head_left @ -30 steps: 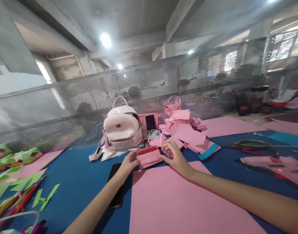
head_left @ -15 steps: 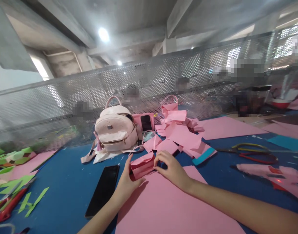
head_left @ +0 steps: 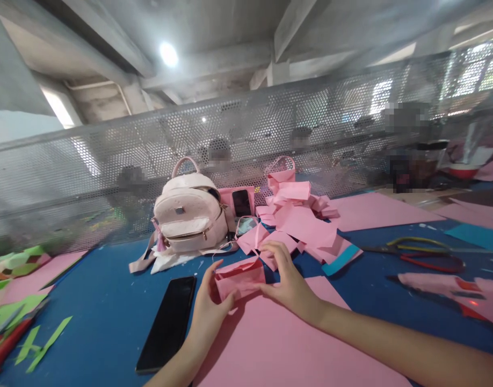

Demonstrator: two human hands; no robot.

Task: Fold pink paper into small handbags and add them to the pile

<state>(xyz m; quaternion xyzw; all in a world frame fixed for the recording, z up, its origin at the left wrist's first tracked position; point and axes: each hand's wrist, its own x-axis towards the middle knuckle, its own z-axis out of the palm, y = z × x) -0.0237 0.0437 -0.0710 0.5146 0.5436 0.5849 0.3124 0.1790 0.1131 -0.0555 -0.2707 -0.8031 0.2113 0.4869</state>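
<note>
A small folded pink paper bag (head_left: 240, 280), box-like with an opening along its top, is held over a large sheet of pink paper (head_left: 287, 344). My left hand (head_left: 212, 301) grips the bag's left end, thumb on the near side and fingers behind. At the right end, the thumb of my right hand (head_left: 292, 285) presses the near face, while its curved fingers reach over the top edge. A black phone (head_left: 168, 322) lies on the blue table to the left of my left hand.
Behind the bag stand a pale pink backpack (head_left: 190, 215) and a heap of pink paper pieces (head_left: 303, 220). To the right lie scissors (head_left: 423, 252) and a pink glue gun (head_left: 451, 287). Green paper strips (head_left: 49, 344) and red-handled scissors (head_left: 8, 344) are at left. A perforated metal screen (head_left: 246, 140) runs behind.
My right hand has opened from a pinch at the bag's right edge to a wider hold on that end. The bag's front has turned more toward me. The view has shifted slightly.
</note>
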